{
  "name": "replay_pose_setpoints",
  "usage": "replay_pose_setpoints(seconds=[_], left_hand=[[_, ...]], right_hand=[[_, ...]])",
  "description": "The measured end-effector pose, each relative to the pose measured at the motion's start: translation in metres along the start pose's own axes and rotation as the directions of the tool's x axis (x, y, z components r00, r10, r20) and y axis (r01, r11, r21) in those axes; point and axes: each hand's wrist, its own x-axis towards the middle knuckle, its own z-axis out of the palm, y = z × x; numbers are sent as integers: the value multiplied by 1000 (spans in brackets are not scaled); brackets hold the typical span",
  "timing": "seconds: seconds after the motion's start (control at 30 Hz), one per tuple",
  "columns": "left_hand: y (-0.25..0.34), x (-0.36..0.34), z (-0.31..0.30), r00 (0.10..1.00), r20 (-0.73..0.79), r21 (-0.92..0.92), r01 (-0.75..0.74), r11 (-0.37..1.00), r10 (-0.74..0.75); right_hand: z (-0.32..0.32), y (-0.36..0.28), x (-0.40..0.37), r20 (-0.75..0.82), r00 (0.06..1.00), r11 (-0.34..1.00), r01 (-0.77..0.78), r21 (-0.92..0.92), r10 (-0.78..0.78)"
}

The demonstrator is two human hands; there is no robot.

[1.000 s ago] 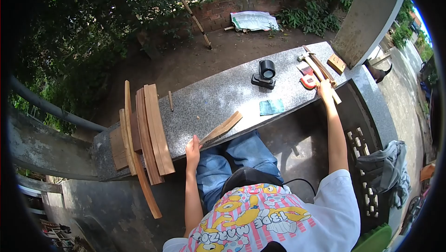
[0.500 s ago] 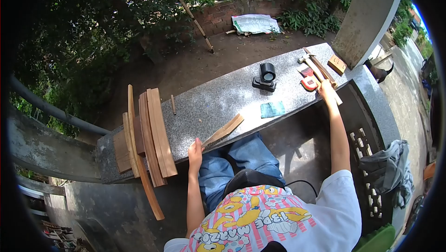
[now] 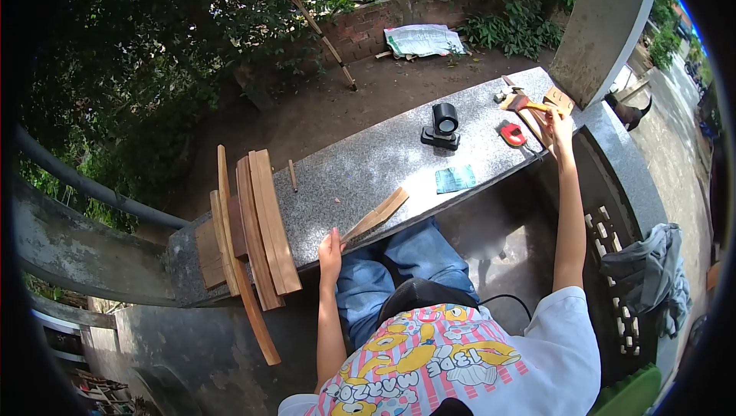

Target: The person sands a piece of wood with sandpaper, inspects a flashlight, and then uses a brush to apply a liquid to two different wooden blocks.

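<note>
My left hand [image 3: 330, 259] is closed on the near end of a thin curved wood strip [image 3: 381, 213], whose far end rests on the stone bench top. At the bench's right end, my right hand [image 3: 560, 123] grips the yellow handle of a paintbrush [image 3: 529, 105]. Its dark reddish bristles point left, above the hammer [image 3: 505, 95] and a wooden piece that it partly covers. A red tape measure [image 3: 512, 135] lies just left of my right hand. Behind that hand sits a wood block [image 3: 559, 99] with dark marks.
Several curved wood boards [image 3: 268, 224] lie across the bench's left end and jut past its front edge. A black lamp-like device [image 3: 442, 126] and a teal sandpaper-like sheet [image 3: 455, 179] occupy the middle. A concrete pillar [image 3: 598, 32] rises at the right, near a grey cloth [image 3: 652, 274].
My right hand has picked up the paintbrush from beside the tape measure and raised it over the hammer. My left hand still holds the wood strip. The view has shifted slightly.
</note>
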Motion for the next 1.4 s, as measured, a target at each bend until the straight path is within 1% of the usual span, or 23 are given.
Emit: replay_pose_setpoints(seconds=[0.07,0.13,0.2,0.3,0.4,0.43,0.5,0.57,0.63,0.67,0.73,0.8,0.83,0.9,1.0,1.07,1.1,1.17,1.2,1.23,1.27,1.33,1.4], left_hand=[[1,0,1,1000,-8,-41,5,999,-5],[0,-1,0,1000,-3,-56,0,998,0],[-2,2,-1,1000,14,-53,-23,998,24],[7,-1,-1,999,11,3,-37,999,37],[12,-4,2,1000,-2,-40,-23,999,23],[11,-4,1,1000,-4,-43,-21,999,21],[9,-3,-1,998,12,-4,-60,998,60],[11,-2,-2,998,13,11,-65,998,64],[4,-4,-6,997,28,-9,-74,997,74],[6,-5,-3,997,19,-4,-73,997,73],[13,-6,9,985,-118,-157,-143,977,125],[8,-7,-1,991,-93,-141,-109,984,96],[5,-7,-4,996,-60,-139,-69,988,61],[-6,-3,-7,1000,-22,-136,-24,990,21],[-12,-1,-6,998,28,-85,-53,995,55],[-5,-2,0,996,-43,7,-79,997,79],[-4,-3,0,998,-27,38,-52,998,53],[-11,-2,-1,996,-42,76,-70,995,73],[-8,-3,1,996,-54,63,-61,996,65],[-6,-3,0,996,-71,60,-52,997,56],[-4,-3,0,997,-60,45,-48,998,50],[-5,-3,1,997,-60,29,-42,999,44],[-7,-3,1,997,-59,54,-54,997,57]], right_hand=[[-18,-20,-10,-13,998,986,-64,153,67],[-31,-55,-34,25,1000,972,-9,233,3],[-25,-105,-73,-23,999,986,-43,159,47],[-14,-121,-120,195,971,980,-164,112,140],[28,-91,-168,448,851,942,-331,54,273],[53,-97,-186,553,771,929,-369,-18,316],[105,-80,-216,706,627,887,-461,-4,329],[161,-82,-243,818,529,878,-474,66,224],[210,-98,-261,881,466,896,-421,139,82],[237,-92,-269,886,459,888,-432,158,65],[272,-96,-288,866,500,925,-321,205,-18],[294,-96,-304,814,581,960,-228,164,-1],[300,-94,-313,813,582,959,-230,164,0],[303,-87,-328,898,433,966,-190,176,-78],[292,-70,-327,903,429,954,-257,152,-29],[276,-59,-305,866,498,964,-251,92,47],[271,-38,-292,813,582,980,-163,111,5],[251,-15,-253,755,649,989,-148,2,96],[242,-6,-235,717,693,991,-132,23,76],[231,-12,-222,677,736,1000,11,13,-17],[225,-7,-211,632,773,997,75,-10,-52],[223,-26,-207,595,797,994,94,47,-104],[231,-67,-229,647,762,997,-19,71,-32]])
